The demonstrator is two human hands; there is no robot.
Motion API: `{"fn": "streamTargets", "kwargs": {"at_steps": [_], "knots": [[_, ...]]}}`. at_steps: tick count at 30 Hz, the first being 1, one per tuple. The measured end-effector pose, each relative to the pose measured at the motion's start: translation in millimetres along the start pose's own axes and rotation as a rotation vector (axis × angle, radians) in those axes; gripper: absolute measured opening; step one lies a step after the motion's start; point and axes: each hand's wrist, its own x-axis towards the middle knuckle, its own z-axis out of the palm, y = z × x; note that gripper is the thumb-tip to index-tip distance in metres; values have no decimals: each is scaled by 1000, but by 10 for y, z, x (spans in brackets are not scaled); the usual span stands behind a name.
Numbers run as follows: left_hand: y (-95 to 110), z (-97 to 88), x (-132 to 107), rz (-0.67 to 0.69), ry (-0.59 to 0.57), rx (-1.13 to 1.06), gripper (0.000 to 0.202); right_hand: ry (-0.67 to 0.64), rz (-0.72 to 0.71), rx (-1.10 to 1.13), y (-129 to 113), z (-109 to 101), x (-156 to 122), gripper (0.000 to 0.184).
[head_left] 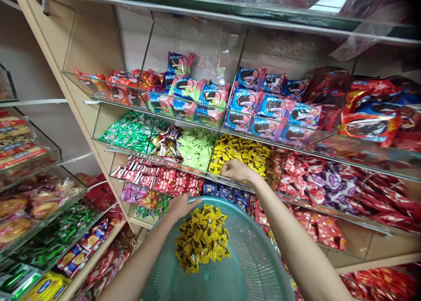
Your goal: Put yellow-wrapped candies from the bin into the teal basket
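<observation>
A: How do the candies in there look?

B: The small yellow candies in shiny plastic wrappers [203, 239] are little packets with dark printing and pointed corners, heaped loosely. They lie inside the round green plastic basket [248, 270], toward its far left side.

A: Any more of that kind?

B: Yes, beyond the basket's far rim: a thick bed of matching yellow packets [245, 149] in a clear-walled shelf compartment [215, 176].

A: What is the basket's surface like?

B: Its floor is smooth, its curved sides are pierced with rows of narrow slots, and the rim is rounded.

A: And around it?

B: Just past the far rim sit crinkled dark blue wrappers [226, 192]. Farther beyond the basket, to the left, are pale green flat packets [197, 148]. High above it stand puffy blue-and-pink cookie packets in glossy film [245, 100].

A: How are the hands placed?

B: The left hand [181, 206] clasps the basket's far left rim, thumb stretched out along the edge. The right hand [237, 170] reaches past the far rim, wrist bent, fingers curled down at the matching yellow packets.

A: Is it pinching one?

B: I can't tell; its fingertips are tucked from sight.
</observation>
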Motion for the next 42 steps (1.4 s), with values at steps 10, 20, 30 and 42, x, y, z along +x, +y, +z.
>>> {"fn": "streamTargets", "kwargs": {"at_steps": [10, 20, 30, 42], "knots": [[-19, 6, 16, 5, -11, -44, 76, -65, -21, 180, 155, -81, -100, 11], [-27, 0, 18, 5, 6, -39, 76, -49, -85, 281, 189, 15, -96, 23], [-10, -10, 10, 1, -1, -12, 74, 598, -570, -128, -121, 223, -701, 31], [-26, 6, 11, 22, 22, -10, 74, 601, -645, -92, -111, 515, -866, 35]]}}
